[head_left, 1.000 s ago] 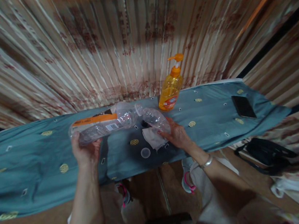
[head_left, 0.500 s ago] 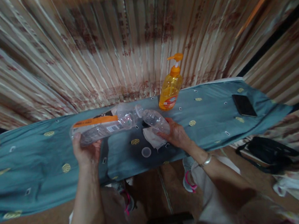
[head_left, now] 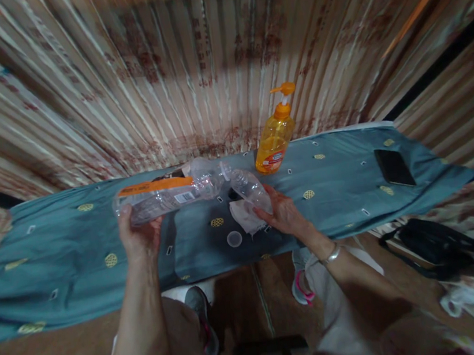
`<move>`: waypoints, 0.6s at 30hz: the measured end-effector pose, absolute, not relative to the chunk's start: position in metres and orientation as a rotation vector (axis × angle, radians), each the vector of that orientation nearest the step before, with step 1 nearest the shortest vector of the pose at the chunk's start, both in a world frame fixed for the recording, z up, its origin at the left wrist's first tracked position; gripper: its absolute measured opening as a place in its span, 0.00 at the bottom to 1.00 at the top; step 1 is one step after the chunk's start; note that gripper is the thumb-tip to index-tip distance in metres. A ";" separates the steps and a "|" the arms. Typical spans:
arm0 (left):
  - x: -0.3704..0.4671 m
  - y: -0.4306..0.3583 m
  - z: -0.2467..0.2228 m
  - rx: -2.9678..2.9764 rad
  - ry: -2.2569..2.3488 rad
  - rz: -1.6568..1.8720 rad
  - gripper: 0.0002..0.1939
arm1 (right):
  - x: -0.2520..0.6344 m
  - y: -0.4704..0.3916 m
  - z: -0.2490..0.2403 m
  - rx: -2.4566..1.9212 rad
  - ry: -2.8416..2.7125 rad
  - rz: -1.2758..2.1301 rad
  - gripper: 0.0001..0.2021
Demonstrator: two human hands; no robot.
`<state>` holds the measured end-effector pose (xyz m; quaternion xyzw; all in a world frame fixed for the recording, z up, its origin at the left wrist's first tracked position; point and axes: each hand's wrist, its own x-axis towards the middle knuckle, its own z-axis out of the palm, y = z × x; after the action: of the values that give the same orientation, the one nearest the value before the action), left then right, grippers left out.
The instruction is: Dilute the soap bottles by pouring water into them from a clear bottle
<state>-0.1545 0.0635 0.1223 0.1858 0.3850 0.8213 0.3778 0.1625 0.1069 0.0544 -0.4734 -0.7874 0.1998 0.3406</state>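
A large clear bottle (head_left: 163, 197) with an orange and white label lies nearly level, its neck pointing right. My left hand (head_left: 140, 231) is wrapped round its base end. My right hand (head_left: 283, 211) grips a smaller clear bottle (head_left: 249, 188), tilted with its mouth up against the mouth of the large one. Beneath the small bottle, a white cloth (head_left: 248, 216) rests on the blue-green tablecloth (head_left: 137, 278), with a dark round thing partly hidden beside it. A round translucent lid (head_left: 234, 239) lies nearer the front edge.
An orange pump bottle (head_left: 274, 140) stands behind the small bottle. A black phone-like slab (head_left: 394, 167) lies on the right part of the table. Patterned curtains (head_left: 202, 77) hang behind. A black bag (head_left: 437, 241) sits below at the right.
The view has shifted slightly, so the table and its objects appear a little further right. Both hands keep their hold, and the bottles remain mouth to mouth. The left foot has moved.
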 end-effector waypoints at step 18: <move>-0.140 0.063 0.136 0.523 1.001 2.107 0.19 | 0.160 0.114 0.061 -1.278 -2.118 0.474 0.41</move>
<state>-0.1404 0.0627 0.1359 0.2035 0.3894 0.8200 0.3667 0.1602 0.1140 0.0611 -0.4829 -0.8004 0.1792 0.3066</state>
